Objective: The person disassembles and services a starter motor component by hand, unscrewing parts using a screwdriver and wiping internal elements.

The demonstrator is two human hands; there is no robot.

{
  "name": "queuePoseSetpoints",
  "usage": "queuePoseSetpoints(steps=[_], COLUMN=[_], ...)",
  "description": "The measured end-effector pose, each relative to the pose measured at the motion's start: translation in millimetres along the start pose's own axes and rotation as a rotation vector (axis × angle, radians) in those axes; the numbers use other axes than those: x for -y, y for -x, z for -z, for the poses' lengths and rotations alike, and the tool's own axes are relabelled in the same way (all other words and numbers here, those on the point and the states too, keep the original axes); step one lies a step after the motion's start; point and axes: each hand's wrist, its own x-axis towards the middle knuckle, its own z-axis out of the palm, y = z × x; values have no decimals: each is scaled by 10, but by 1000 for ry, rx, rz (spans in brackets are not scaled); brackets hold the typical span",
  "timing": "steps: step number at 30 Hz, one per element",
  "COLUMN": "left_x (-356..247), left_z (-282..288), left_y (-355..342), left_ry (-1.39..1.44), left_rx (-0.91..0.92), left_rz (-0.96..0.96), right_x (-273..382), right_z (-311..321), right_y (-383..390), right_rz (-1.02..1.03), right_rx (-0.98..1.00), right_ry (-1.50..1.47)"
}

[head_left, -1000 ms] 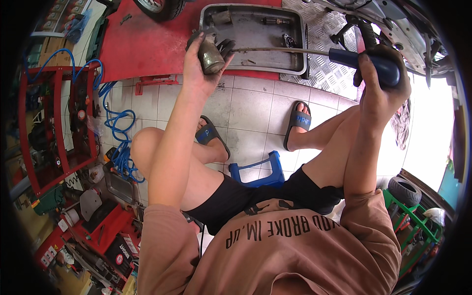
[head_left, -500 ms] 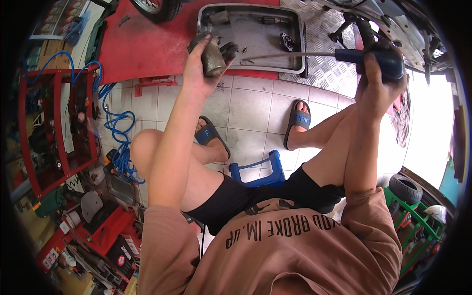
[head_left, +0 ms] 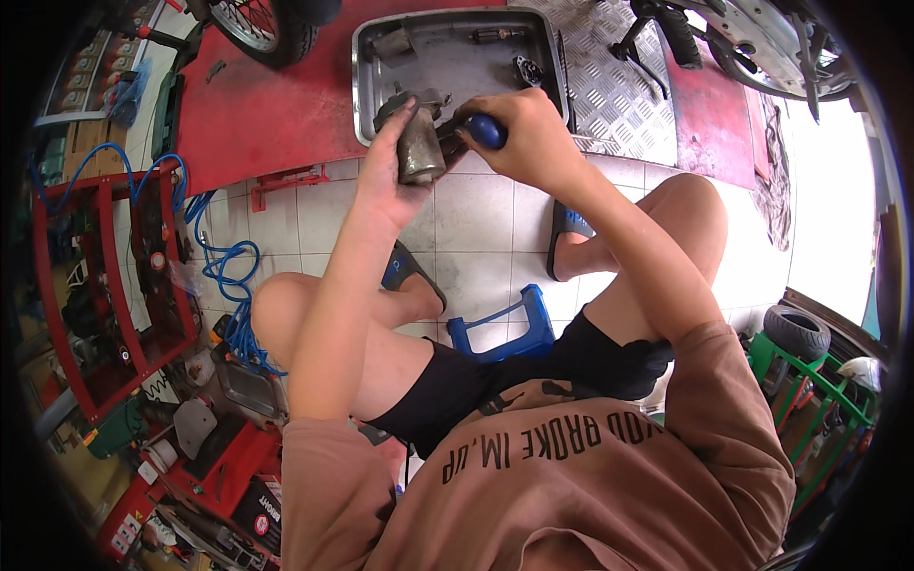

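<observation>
My left hand [head_left: 381, 176], fingers blackened, grips a dull metal cylinder [head_left: 419, 152] with a small fitting on top. Right beside it, my right hand [head_left: 533, 141] is wrapped round the blue handle [head_left: 486, 131] of a screwdriver; its rounded end faces left, and a thin shaft [head_left: 595, 142] shows on the right. Whether the handle touches the cylinder I cannot tell. Behind both hands lies a metal tray [head_left: 358, 67] holding a smaller cylindrical piece [head_left: 392, 43], an elongated part [head_left: 490, 35] and a black component [head_left: 528, 71].
The red platform [head_left: 238, 114] has a checker-plate section [head_left: 633, 114], with motorcycle wheels [head_left: 267, 29] and bodywork [head_left: 762, 33] above. A blue stool [head_left: 500, 338] is between my legs. A red rack [head_left: 119, 276] and coiled hose [head_left: 228, 266] are left, a tyre [head_left: 796, 331] right.
My right hand has swung left beside my left hand, turning the screwdriver so its shaft no longer points left. My left hand and the cylinder have shifted slightly downward in the picture.
</observation>
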Motion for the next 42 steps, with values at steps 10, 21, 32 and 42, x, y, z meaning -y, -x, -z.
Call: queuePoseSetpoints(steps=[10, 21, 32, 42], left_x=[30, 41, 93, 55], left_z=[2, -4, 12, 71], left_y=[2, 17, -16, -53], left_ry=[31, -17, -64, -37], left_rx=[40, 17, 26, 60], left_rz=[-13, -9, -4, 39], right_x=[-74, -86, -79, -161], right_z=[-147, -98, -165, -147], right_y=[39, 29, 20, 13], right_rz=[-7, -32, -187, -158], right_rx=[79, 151, 60, 76], right_ry=[112, 80, 56, -53])
